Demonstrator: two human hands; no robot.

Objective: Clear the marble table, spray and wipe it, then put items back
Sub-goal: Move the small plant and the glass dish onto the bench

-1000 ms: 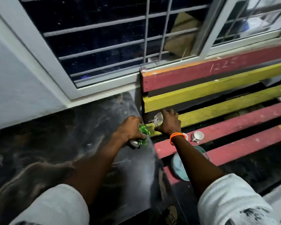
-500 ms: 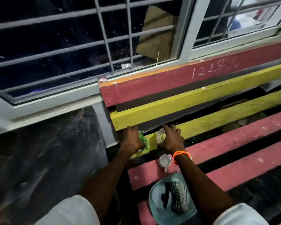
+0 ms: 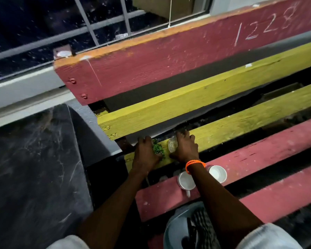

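Note:
My left hand [image 3: 145, 154] grips a small green plant [image 3: 157, 149] on the yellow slat [image 3: 241, 125] of a painted wooden bench. Just to its right, my right hand [image 3: 185, 149] with an orange wristband curls round a clear glass [image 3: 172, 146] on the same slat. The dark marble table [image 3: 34, 168] lies to the left, its top bare and streaked. Two white cups [image 3: 186, 180] [image 3: 218, 173] stand on the red slat nearer to me, partly behind my right forearm.
A pale blue plate [image 3: 174, 234] holding a checked cloth and a dark item sits at the bottom, under my right arm. Gaps run between the bench slats. A barred window [image 3: 90, 27] and its white sill are behind the bench and table.
Both hands carried the plant and the glass from the table's edge rightward onto the yellow bench slat. The view moved right and closer, and a second white cup came into sight.

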